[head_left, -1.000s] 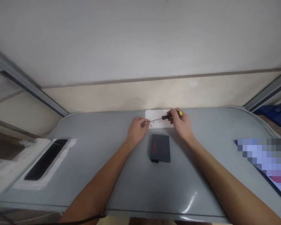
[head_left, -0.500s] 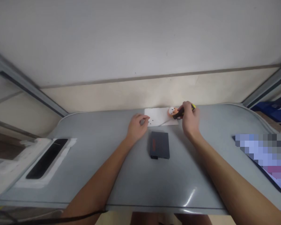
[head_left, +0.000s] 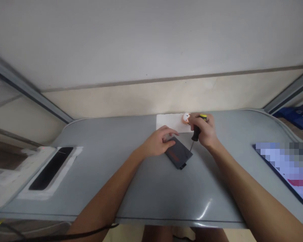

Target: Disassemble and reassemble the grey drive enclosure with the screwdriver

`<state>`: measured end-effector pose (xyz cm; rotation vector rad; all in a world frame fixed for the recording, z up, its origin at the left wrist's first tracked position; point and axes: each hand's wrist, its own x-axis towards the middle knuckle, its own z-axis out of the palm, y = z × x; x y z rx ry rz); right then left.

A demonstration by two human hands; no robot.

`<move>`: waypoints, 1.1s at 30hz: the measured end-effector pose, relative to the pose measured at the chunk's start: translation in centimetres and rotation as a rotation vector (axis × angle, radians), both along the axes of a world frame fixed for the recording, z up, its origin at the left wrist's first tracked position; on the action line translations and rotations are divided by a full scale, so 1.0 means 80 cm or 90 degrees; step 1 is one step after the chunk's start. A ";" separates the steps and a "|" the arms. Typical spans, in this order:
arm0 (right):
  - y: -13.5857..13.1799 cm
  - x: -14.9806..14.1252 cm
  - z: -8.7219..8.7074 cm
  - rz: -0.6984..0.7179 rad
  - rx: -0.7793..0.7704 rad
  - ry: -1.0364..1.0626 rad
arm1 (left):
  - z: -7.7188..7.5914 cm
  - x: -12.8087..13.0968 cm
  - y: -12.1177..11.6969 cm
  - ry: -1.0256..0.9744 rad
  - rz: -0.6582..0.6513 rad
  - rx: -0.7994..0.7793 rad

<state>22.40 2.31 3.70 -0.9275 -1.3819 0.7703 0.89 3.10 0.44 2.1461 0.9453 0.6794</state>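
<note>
our right hand [head_left: 207, 130] gripped the screwdriver [head_left: 195, 134] at the slanting box's [head_left: 178, 153] right corner, our left hand [head_left: 156, 143] holding its far end.

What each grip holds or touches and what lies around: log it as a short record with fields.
Left grip: thumb on the dark box; clasp unclear
Right grip: holding the screwdriver, shaft slanting down
Screwdriver tip: at box; contact unclear
Beyond box: white sheet, round orange-and-white item
Picture left: black flat item
</note>
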 end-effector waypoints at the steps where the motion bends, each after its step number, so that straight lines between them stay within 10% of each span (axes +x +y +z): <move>1: -0.002 0.000 0.002 0.007 -0.005 -0.014 | 0.002 0.001 -0.001 -0.011 0.006 -0.010; 33: -0.001 0.017 -0.002 -0.212 0.076 -0.240 | -0.010 0.010 -0.016 0.063 0.008 0.185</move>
